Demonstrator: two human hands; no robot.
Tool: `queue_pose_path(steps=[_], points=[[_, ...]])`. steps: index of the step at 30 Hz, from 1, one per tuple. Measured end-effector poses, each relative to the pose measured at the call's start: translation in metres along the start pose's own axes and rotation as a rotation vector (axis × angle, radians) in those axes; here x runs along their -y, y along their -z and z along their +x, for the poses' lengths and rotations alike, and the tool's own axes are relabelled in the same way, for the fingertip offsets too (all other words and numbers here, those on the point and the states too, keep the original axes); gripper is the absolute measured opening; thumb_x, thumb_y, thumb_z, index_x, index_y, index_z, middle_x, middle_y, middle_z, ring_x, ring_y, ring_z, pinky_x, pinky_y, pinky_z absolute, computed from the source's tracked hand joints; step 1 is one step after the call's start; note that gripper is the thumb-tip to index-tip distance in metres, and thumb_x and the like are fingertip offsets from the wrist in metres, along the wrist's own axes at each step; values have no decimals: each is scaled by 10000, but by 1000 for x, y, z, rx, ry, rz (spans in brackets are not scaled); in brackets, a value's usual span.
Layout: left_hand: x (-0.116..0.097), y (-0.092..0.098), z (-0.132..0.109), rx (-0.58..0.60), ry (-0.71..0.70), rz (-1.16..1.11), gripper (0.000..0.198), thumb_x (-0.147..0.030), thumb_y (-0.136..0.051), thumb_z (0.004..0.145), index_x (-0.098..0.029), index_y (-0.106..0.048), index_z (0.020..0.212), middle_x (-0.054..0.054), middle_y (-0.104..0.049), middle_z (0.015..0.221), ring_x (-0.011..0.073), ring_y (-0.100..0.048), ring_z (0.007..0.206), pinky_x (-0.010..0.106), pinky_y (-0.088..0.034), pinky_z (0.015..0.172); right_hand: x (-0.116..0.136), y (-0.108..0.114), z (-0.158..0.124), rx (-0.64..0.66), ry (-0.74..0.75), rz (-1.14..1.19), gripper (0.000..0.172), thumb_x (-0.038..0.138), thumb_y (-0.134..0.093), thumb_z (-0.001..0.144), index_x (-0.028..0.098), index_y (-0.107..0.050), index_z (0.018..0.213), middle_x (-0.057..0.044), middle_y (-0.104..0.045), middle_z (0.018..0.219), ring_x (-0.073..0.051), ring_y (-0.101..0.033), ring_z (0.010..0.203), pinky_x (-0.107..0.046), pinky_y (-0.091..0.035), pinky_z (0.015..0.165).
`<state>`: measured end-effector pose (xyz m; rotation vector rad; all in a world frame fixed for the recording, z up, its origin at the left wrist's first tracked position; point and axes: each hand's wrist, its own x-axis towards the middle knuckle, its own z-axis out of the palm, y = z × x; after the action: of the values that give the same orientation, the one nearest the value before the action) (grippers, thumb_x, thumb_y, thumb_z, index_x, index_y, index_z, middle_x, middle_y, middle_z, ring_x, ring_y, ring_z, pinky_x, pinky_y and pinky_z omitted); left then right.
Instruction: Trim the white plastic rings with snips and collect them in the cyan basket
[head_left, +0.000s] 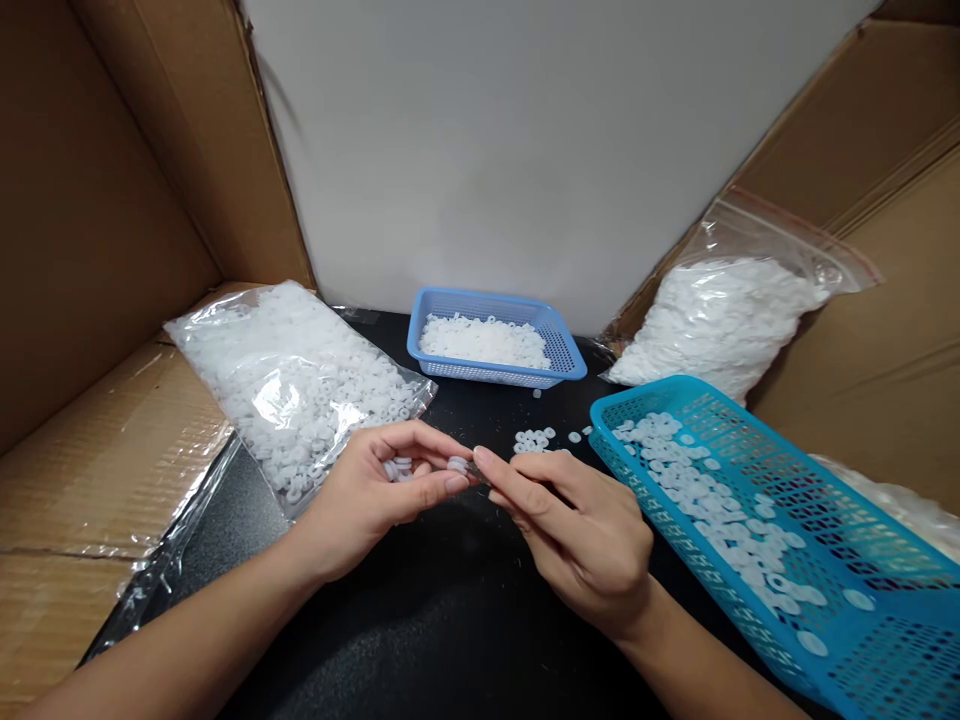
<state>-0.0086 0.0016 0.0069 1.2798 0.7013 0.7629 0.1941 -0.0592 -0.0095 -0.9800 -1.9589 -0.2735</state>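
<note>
My left hand (390, 490) is curled over the black table (420, 620) and cups several small white rings (397, 468) in its palm, thumb and forefinger pinching one at the tip. My right hand (577, 520) meets it fingertip to fingertip, pinching a white ring (459, 464) between them. A few loose white rings (534, 440) lie on the table just beyond the fingers.
A clear bag of white rings (300, 385) lies at the left. A small blue basket (495, 345) with white pieces stands at the back. A teal basket (765, 520) of rings sits tilted at the right, another filled bag (720, 320) behind it. Cardboard walls (97, 200) enclose the table.
</note>
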Motion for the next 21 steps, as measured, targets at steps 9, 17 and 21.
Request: queue_pose_path(steps=[9, 17, 21], points=[[3, -1, 0, -13, 3, 39, 254, -389, -841, 797, -172, -798, 921, 34, -678, 740, 94, -525, 648, 216, -378, 603, -1, -2, -1, 18, -18, -2, 456, 35, -628, 936, 177, -648, 1368, -56, -674, 869, -116, -628, 771, -237, -506, 663], [4, -1, 0, -29, 10, 57, 313, -422, -861, 757, -144, -797, 887, 38, -655, 690, 124, -552, 625, 250, -407, 597, 1, -1, 1, 20, 2, -13, 346, 27, -634, 928, 103, -691, 1261, -63, -667, 837, -121, -611, 743, -246, -487, 639], [3, 0, 0, -28, 24, 56, 299, -418, -858, 762, -153, -801, 886, 34, -655, 689, 118, -542, 634, 248, -394, 609, 1, -1, 0, 22, 6, -20, 348, 20, -640, 921, 103, -694, 1254, -61, -672, 842, -119, -608, 741, -246, -480, 636]])
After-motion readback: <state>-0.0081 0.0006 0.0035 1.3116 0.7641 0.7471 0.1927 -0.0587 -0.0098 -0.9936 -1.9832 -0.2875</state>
